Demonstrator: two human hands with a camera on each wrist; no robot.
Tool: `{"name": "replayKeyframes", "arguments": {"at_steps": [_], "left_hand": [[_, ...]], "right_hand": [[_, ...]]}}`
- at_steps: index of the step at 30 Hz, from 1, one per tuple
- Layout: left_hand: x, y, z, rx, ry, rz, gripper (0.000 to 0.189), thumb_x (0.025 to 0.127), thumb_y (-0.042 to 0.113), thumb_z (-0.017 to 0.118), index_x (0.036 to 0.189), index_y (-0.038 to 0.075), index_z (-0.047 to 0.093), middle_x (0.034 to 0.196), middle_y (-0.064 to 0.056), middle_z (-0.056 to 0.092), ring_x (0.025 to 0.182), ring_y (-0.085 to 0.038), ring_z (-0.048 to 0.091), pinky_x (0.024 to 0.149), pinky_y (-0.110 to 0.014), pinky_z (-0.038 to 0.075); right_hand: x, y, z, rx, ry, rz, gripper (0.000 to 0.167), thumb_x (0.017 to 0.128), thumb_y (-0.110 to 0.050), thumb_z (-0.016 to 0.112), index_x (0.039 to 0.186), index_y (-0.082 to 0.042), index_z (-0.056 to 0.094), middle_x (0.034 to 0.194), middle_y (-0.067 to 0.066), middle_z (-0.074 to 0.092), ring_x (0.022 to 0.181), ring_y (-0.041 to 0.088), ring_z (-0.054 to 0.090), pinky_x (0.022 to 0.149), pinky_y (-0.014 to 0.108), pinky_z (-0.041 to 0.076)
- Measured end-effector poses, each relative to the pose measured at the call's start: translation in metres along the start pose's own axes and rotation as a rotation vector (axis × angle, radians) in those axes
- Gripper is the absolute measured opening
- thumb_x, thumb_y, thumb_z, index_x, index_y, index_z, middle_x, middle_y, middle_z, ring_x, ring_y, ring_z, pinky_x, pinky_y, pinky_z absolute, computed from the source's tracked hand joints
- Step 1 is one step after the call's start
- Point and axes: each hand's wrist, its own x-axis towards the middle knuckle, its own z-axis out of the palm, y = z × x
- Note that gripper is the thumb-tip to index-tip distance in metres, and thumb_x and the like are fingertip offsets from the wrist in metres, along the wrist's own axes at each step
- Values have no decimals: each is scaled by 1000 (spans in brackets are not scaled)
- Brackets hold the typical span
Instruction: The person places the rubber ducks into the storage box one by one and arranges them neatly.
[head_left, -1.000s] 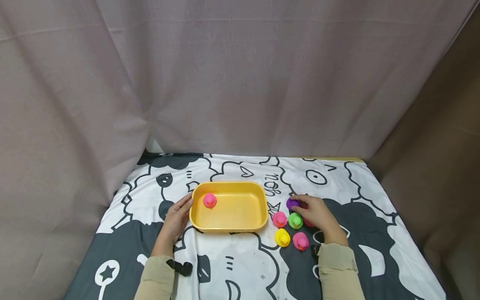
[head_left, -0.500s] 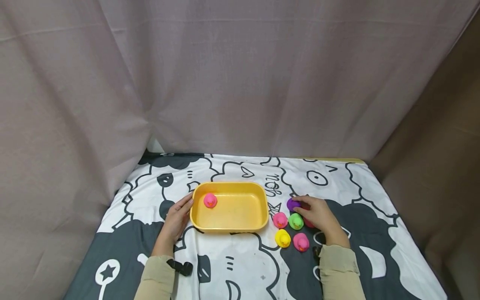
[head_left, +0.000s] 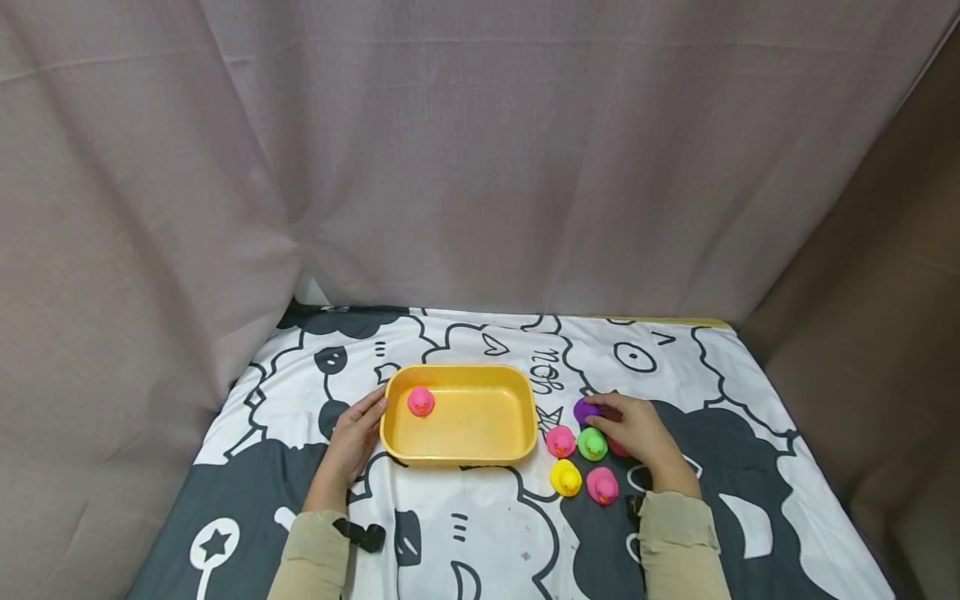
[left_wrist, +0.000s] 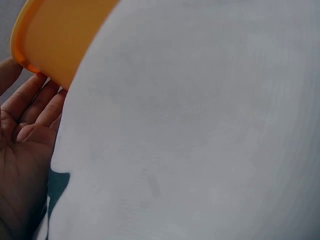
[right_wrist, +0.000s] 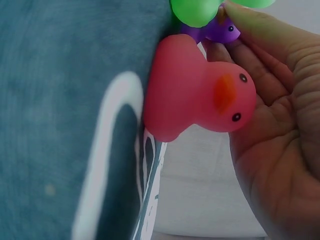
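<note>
In the head view, my right hand (head_left: pixel 637 429) reaches over the right end of a group of small rubber ducks. Its thumb and fingers pinch the purple rubber duck (head_left: pixel 585 410) at the back of the group. A red-pink duck (right_wrist: pixel 180 92) sits close under the palm, mostly hidden from the head view, and a green duck (head_left: pixel 592 444) is just in front of the purple one. My left hand (head_left: pixel 354 437) rests with fairly straight fingers against the left end of a yellow tray (head_left: pixel 457 460). One pink duck (head_left: pixel 421 402) stands in the tray's left part.
Another pink duck (head_left: pixel 560 441), a yellow duck (head_left: pixel 566 477) and a darker pink duck (head_left: pixel 602 484) stand on the cloth (head_left: pixel 480 533) right of the tray. Grey-brown curtains (head_left: pixel 480 167) hang behind the table and along both sides.
</note>
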Motion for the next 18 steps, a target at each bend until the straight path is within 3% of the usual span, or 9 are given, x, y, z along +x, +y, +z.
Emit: {"name": "replayKeyframes", "arguments": {"at_steps": [18], "left_hand": [[1,-1,-2,13,-11,8,53,98,28,67,146,10,54,153,-3,47,141,-18,42,106,-23,45]], "right_hand": [[-2,-2,-2,-3,45,23,43,90,-36,77,127,-15,71,128,15,66,116,37,59,101,59,49]]}}
